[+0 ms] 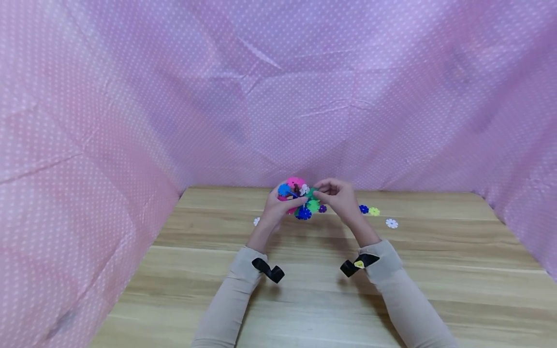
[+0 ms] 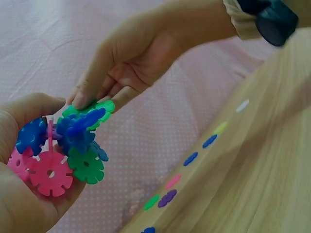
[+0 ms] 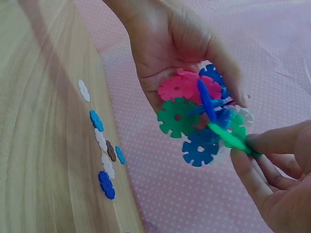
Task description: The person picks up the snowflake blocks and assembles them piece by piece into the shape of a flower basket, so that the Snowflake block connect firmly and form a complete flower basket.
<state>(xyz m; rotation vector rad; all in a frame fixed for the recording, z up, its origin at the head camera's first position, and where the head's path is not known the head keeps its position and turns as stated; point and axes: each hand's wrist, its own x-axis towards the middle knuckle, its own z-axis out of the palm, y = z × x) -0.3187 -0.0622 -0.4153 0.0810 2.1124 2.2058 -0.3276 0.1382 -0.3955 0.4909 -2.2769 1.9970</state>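
A cluster of interlocked plastic snowflake discs [image 3: 177,117] in pink, green, blue and white is held up above the table's far part. My left hand [image 1: 276,207] grips it from the left, its palm under the pink discs [image 2: 51,173] and its thumb reaching over the top. On the other side my right hand [image 1: 341,199] pinches a bright green disc [image 3: 228,137] between thumb and fingertips. That disc touches the cluster's edge; whether it is slotted in, I cannot tell. In the head view the fingers partly cover the cluster.
Loose discs lie along the wooden table's [image 1: 304,290] far side. To the right are a white disc [image 1: 391,223], a yellow disc [image 1: 374,211] and a dark blue disc [image 1: 363,209]. Several more, including a brown disc [image 3: 111,151], lie leftward. Pink dotted cloth [image 1: 278,96] hangs around the table.
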